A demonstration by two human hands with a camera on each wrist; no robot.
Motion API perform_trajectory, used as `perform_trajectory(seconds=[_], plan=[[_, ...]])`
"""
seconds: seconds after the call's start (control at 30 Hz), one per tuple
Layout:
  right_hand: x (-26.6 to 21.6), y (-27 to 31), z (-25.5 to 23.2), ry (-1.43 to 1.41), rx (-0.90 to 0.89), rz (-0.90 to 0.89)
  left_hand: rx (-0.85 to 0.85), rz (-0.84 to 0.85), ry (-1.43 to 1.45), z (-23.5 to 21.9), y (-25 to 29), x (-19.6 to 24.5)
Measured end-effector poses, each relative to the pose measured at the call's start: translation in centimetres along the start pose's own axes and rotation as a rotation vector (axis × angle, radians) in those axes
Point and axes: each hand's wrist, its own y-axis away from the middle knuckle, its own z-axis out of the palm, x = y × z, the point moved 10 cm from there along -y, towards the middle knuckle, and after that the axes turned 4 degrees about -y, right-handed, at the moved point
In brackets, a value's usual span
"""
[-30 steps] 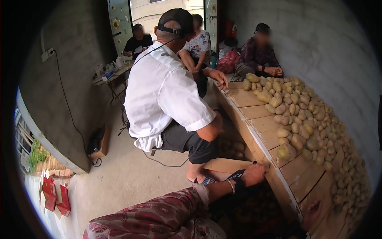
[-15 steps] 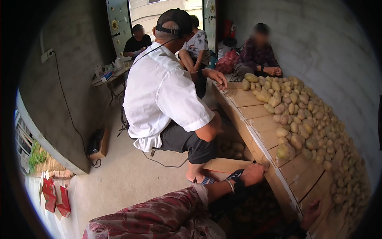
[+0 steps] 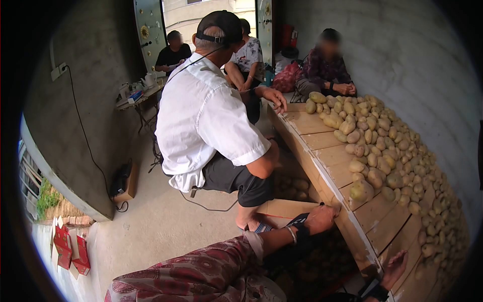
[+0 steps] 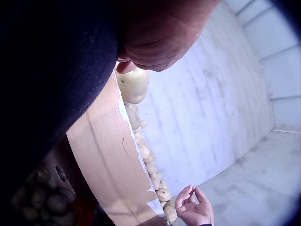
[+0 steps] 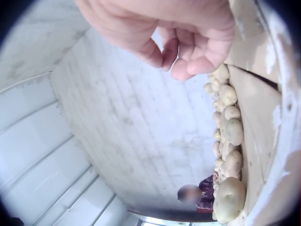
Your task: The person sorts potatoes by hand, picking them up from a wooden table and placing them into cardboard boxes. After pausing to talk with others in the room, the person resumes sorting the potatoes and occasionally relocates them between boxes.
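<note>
My left hand [image 3: 320, 220] rests against the front edge of the wooden board platform [image 3: 329, 160], with its fingers mostly hidden in the head view. In the left wrist view the back of that hand shows at the top, one fingertip overlapping a large potato [image 4: 134, 87]. Over the near end of the boards, my right hand [image 3: 395, 268] is turned partly palm up. Its fingers [image 5: 202, 65] bend loosely in the right wrist view, with nothing between them. A heap of potatoes [image 3: 385, 141] covers the far side of the boards against the wall.
A person in a white shirt [image 3: 211, 110] squats beside the platform, an arm over its edge. Other people [image 3: 329, 68] sit at the back. Potatoes [image 3: 292, 189] lie low beneath the platform. A small table [image 3: 146, 93] and a red carton [image 3: 63, 246] are at the left.
My right hand has shifted slightly up and forward over the boards, with more of its palm and wrist showing. The left hand stays at the platform's edge.
</note>
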Motion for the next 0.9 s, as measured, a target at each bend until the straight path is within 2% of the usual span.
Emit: perform_trajectory(seconds=[0.27, 0.57, 0.63, 0.9], plan=[[0.0, 0.4, 0.8, 0.029, 0.022, -0.014, -0.010, -0.015, -0.017, -0.2, 0.1, 0.0], [0.6, -0.2, 1.5, 0.014, -0.077, 0.017, -0.005, -0.051, -0.016, 0.0, 0.0, -0.8], [0.4, -0.2, 0.5, 0.020, 0.004, -0.006, -0.017, -0.058, -0.024, 0.2, -0.1, -1.0], [0.5, -0.2, 0.9, 0.015, -0.053, -0.007, -0.020, -0.065, -0.038, -0.7, 0.0, -0.9]])
